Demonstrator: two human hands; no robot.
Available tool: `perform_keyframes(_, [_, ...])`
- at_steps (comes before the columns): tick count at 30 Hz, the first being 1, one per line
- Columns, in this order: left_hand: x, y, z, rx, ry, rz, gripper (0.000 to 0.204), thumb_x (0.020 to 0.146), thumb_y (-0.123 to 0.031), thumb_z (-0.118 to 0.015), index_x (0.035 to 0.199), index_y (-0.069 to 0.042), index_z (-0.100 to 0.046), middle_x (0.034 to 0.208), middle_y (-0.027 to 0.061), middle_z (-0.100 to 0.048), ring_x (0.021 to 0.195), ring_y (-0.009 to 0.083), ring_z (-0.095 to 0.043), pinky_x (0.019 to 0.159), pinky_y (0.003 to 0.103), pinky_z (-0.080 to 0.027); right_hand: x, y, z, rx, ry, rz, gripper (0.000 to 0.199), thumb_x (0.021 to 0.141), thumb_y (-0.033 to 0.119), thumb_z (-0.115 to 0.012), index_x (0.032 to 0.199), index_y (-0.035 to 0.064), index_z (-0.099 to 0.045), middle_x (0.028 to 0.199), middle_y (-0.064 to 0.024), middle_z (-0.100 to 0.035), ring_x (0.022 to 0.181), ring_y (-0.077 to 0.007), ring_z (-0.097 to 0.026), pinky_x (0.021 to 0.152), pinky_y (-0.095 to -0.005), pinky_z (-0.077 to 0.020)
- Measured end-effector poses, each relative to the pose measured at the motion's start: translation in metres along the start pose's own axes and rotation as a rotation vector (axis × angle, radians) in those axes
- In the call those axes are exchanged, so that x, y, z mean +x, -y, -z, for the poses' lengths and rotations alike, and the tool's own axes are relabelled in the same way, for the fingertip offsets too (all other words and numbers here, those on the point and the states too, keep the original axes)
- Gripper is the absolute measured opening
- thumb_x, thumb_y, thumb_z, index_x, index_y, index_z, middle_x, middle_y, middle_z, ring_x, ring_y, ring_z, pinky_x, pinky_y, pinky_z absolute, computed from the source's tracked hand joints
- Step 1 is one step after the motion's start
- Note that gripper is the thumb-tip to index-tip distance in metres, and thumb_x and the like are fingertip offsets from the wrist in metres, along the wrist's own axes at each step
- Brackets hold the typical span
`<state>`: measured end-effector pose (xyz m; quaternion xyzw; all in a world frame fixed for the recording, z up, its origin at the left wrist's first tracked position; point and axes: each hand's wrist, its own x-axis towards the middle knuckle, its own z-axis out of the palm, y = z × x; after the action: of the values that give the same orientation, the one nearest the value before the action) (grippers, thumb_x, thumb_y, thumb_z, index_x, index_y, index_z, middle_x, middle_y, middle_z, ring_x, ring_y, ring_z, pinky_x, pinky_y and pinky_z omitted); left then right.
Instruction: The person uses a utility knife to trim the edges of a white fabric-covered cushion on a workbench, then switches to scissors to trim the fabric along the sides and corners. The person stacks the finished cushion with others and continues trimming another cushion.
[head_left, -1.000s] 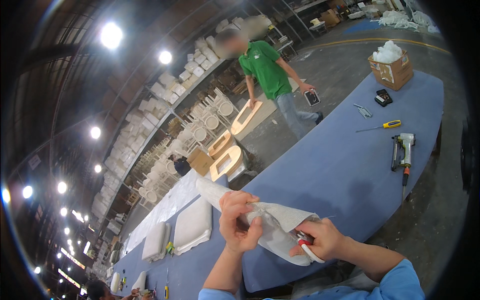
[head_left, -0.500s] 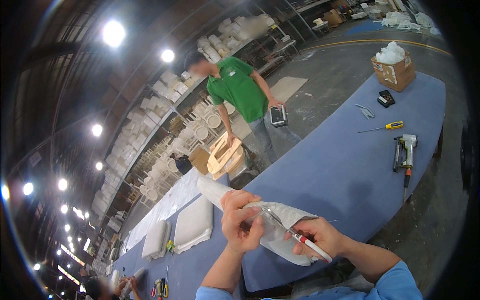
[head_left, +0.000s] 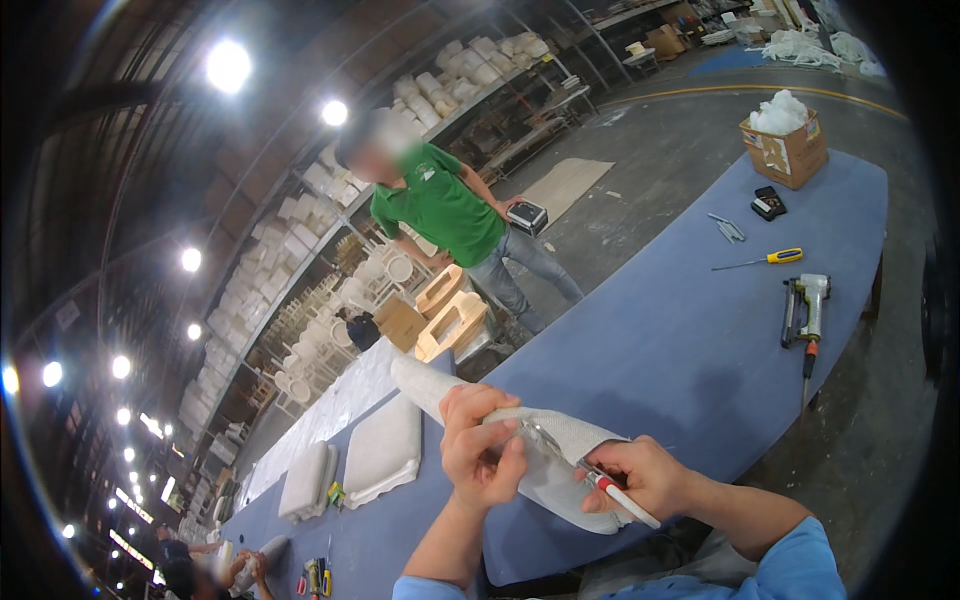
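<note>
While the left hand (head_left: pixel 480 450) clamps the white padded piece (head_left: pixel 530 440) near its middle, the right hand (head_left: pixel 640 478) is closed around scissors (head_left: pixel 590 472) with a red-and-white handle — blades lying on the fabric. Both are at the near edge of the blue table (head_left: pixel 680 340); a staple gun (head_left: pixel 806 310) lies far right.

Green-shirted person (head_left: pixel 440 205) walked nearer table (head_left: pixel 680 340); scissors (head_left: pixel 560 450) lowered onto fabric piece (head_left: pixel 560 480)

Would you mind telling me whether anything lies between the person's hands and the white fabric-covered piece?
Nothing visible does: the left hand grips the white fabric-covered piece directly, and the right hand rests against it, holding scissors to the fabric.
</note>
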<state>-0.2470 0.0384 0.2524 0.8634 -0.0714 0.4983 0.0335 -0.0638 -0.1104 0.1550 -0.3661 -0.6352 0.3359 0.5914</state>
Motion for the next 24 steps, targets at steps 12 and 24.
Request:
perform_keyframes(12, [0.004,0.003,0.000,-0.020,0.018,-0.017,0.023,0.085,-0.008,-0.070,0.105,-0.008,-0.059,0.107,0.0209,-0.068,0.097,0.0311,-0.063,0.091,0.047,-0.042,-0.003,0.008,0.005,-0.101,-0.021,0.017,0.052,0.087,0.045,-0.088,0.109,0.0009,-0.071,0.071,-0.0028,-0.062,0.061,-0.0085,-0.051,0.056,-0.0276,-0.0417])
perform_keyframes(24, [0.005,0.001,0.002,-0.001,0.029,-0.028,0.025,0.084,-0.007,-0.070,0.106,-0.008,-0.058,0.106,0.0205,-0.069,0.096,0.0313,-0.064,0.090,0.048,-0.041,-0.003,0.011,0.006,0.008,0.046,-0.032,0.048,0.090,0.043,-0.086,0.111,0.0022,-0.070,0.071,0.0010,-0.060,0.062,-0.0056,-0.050,0.056,-0.0256,-0.0405])
